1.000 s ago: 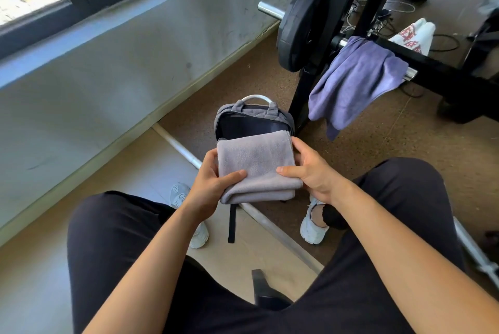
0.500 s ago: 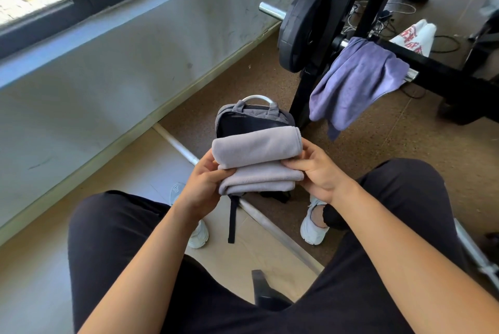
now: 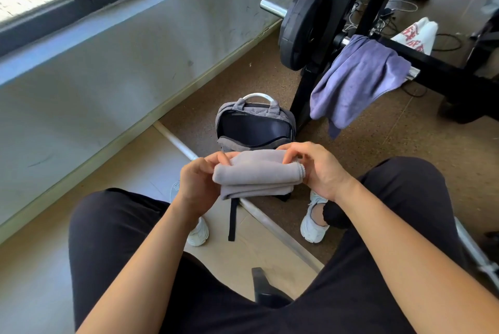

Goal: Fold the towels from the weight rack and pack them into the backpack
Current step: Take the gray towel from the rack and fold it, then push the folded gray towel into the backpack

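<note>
Backpack (image 3: 253,128) gapes; both hands pinch folded towel (image 3: 256,174).

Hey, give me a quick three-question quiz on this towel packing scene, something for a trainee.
1. True or false: the backpack stands open.
2. The folded gray towel is: A packed away, B held in both hands, C dropped.
3. Fill in: the hanging towel on the weight rack is ____ in colour.
Key: 1 true. 2 B: the left hand and right hand grip its ends. 3 purple.
</note>
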Tool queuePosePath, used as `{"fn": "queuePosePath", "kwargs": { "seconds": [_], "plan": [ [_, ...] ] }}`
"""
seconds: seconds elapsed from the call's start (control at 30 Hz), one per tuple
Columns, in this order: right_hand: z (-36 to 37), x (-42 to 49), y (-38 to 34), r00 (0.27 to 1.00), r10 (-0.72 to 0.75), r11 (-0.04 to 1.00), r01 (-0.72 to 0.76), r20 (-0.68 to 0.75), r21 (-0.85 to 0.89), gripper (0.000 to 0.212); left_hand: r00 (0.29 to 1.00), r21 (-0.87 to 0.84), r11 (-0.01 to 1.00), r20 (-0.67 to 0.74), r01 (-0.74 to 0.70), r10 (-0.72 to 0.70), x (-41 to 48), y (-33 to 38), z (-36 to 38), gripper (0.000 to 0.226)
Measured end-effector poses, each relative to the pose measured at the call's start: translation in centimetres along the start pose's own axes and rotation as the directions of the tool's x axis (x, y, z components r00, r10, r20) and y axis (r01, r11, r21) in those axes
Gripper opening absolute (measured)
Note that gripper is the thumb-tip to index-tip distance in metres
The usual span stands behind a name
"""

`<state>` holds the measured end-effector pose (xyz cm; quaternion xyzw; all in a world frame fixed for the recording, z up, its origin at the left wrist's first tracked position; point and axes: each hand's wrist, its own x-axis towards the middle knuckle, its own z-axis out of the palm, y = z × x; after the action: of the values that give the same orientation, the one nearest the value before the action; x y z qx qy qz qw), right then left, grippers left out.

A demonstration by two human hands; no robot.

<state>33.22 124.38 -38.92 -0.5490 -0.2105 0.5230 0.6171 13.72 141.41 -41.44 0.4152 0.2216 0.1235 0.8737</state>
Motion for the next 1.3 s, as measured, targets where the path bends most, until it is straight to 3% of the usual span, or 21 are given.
{"fn": "queuePosePath", "kwargs": {
  "seconds": [0.2,0.3,0.4,0.57,0.63,0.67,0.77,0.83,1.0,1.1,1.17,1.23,1.3],
  "plan": [
    [-0.3,0.4,1.3,0.993,-0.111,0.898,0.118,0.041,-0.423,0.028,0.993,0.403,0.915,-0.115,0.023,0.026,0.3,-0.9,0.3,0.037],
    [-0.6,0.0,1.0,0.988,-0.14,0.865,0.15,0.058,-0.478,0.032,0.997,0.53,0.848,-0.059,-0.005,0.042,0.1,-0.7,0.0,0.041],
    [-0.5,-0.1,1.0,0.986,-0.16,0.825,0.162,0.052,-0.541,0.037,0.996,0.69,0.724,0.049,0.019,-0.073,0.1,-0.3,-0.1,0.073],
    [-0.4,0.0,1.2,0.984,-0.153,0.726,0.173,0.089,-0.665,0.053,0.975,0.828,0.559,0.088,0.041,-0.203,0.7,-0.6,0.2,0.051],
    [-0.5,0.3,1.4,0.988,-0.08,0.667,0.154,0.135,-0.729,0.069,0.98,0.908,0.42,0.085,-0.001,-0.181,1.4,-0.4,0.1,0.04],
    [-0.6,0.5,1.6,0.988,-0.028,0.617,0.138,0.154,-0.775,0.073,0.984,0.953,0.301,0.081,-0.029,-0.161,1.8,-0.3,0.3,0.036],
    [-0.3,1.1,2.1,0.979,0.065,0.396,0.155,0.196,-0.905,0.061,0.99,0.986,-0.134,0.086,-0.101,-0.113,2.9,-0.1,1.3,0.039],
    [0.1,1.7,2.1,0.974,0.065,0.295,0.189,0.217,-0.937,0.06,0.991,0.951,-0.278,0.119,-0.133,-0.069,3.7,-0.4,1.8,0.044],
    [-1.2,4.1,2.2,0.964,0.113,0.19,0.215,0.239,-0.958,0.085,0.996,0.961,-0.262,0.089,-0.084,0.006,7.1,0.6,0.5,0.049],
    [-2.8,6.3,1.8,0.967,0.106,0.222,0.206,0.233,-0.953,0.076,0.998,0.97,-0.239,0.059,-0.053,0.018,9.6,1.3,-0.6,0.049],
    [-4.0,8.1,1.2,0.978,0.061,0.312,0.172,0.2,-0.934,0.065,0.999,0.979,-0.2,0.04,-0.034,0.024,11.2,1.8,-1.3,0.052],
    [-5.4,9.9,0.8,0.989,0.008,0.447,0.13,0.149,-0.885,0.057,0.999,0.995,-0.097,0.034,-0.031,0.021,13.1,2.6,-2.3,0.059],
    [-7.1,11.5,0.7,0.996,-0.04,0.514,0.084,0.074,-0.854,0.053,0.999,0.989,0.147,0.02,-0.024,0.033,15.4,3.3,-3.8,0.055]
  ]
}}
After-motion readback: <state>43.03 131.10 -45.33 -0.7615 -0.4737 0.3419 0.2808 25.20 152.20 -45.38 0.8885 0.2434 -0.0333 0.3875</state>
